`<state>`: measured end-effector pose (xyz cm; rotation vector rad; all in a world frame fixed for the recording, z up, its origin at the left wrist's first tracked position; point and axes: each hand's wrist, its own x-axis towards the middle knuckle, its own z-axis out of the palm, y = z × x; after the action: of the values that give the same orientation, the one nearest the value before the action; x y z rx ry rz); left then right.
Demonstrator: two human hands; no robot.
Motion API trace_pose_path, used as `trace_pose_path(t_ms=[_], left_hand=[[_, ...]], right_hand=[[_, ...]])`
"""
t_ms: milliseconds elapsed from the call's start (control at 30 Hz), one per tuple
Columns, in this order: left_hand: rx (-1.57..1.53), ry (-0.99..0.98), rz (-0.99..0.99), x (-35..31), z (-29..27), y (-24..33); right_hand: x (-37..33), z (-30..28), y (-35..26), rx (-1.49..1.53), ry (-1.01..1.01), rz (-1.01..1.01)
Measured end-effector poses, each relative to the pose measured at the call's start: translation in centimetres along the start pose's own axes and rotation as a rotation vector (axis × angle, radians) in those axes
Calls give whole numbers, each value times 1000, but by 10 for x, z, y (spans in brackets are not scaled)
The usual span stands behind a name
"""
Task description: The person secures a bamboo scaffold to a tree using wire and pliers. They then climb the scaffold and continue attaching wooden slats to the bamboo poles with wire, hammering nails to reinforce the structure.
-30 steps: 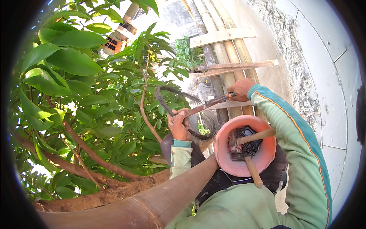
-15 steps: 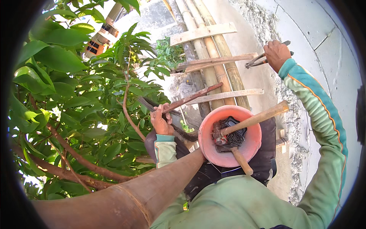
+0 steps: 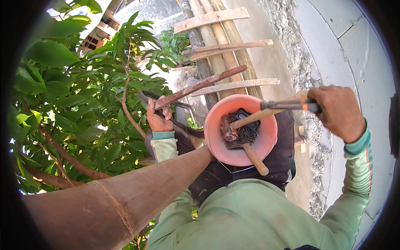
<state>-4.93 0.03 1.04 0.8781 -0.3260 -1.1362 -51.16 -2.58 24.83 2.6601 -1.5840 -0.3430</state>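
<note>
My left hand (image 3: 159,118) is closed on the lower end of a reddish-brown wooden stick (image 3: 204,86), which slants up to the right. Thin dark wire-like strands (image 3: 188,128) pass through or behind the same hand; which is unclear. My right hand (image 3: 338,110) grips a pair of pincers (image 3: 287,105), seen edge-on, its jaws pointing left over the bucket's rim. Between my hands, a pink bucket (image 3: 212,143) sits at my lap. In it lie nails (image 3: 248,134), a hammer with a long wooden handle (image 3: 273,111) and a second wooden-handled tool (image 3: 255,159).
Bamboo poles (image 3: 216,62) with nailed wooden crosspieces (image 3: 212,20) stretch ahead. A thick bamboo pole (image 3: 125,196) crosses at lower left. Leafy branches (image 3: 75,121) crowd the left side. A pale panelled surface (image 3: 354,54) with a rough cement edge (image 3: 318,158) runs along the right.
My right hand has come down and closer with the pincers, from beside the poles to above the bucket's right side. My left hand keeps its hold; the whole view has shifted slightly.
</note>
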Motion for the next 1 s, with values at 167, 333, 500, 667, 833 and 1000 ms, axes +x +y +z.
trace_pose_path(t_ms=[167,333,500,667,833,1000], left_hand=[[-94,-124,-40,9,-10,-4],[-175,-230,-122,6,-13,-6],[-179,-248,-153,4,-12,-13],[-251,-373,-163,4,2,-20],[2,-124,-110,6,7,-15],[52,254,-79,16,-4,-24]], right_hand=[[-17,94,-72,-10,-232,-68],[-6,103,-84,215,-159,-195],[36,82,-65,221,473,-184],[110,110,-80,387,290,-243],[173,107,-62,587,-127,-245],[242,125,-33,376,-253,-43]])
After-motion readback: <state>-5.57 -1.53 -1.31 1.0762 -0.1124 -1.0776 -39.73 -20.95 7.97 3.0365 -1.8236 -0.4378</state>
